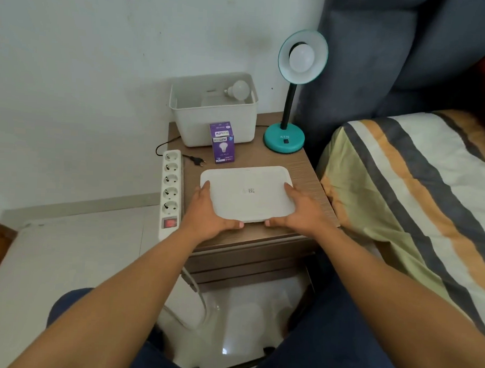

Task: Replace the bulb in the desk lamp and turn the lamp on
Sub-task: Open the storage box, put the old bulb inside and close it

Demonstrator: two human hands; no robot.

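Observation:
A teal desk lamp (284, 139) stands at the back right of the bedside table (311, 181), its shade tilted toward me with an unlit white bulb (302, 57) in the socket. Its black plug (196, 160) lies unplugged on the table beside a white power strip (170, 186). A purple bulb box (223, 143) stands in front of a white bin (213, 118), where a loose white bulb (239, 90) lies. Both hands grip a flat white lid (248, 193) lying on the table: my left hand (211, 211) on its left edge, my right hand (301, 210) on its right edge.
The wall is close behind and left of the table. A bed with a striped cover (413, 197) and a dark blue headboard (380, 64) border the right side. The power strip's red switch (169, 223) sits at its near end. My knees are below the table front.

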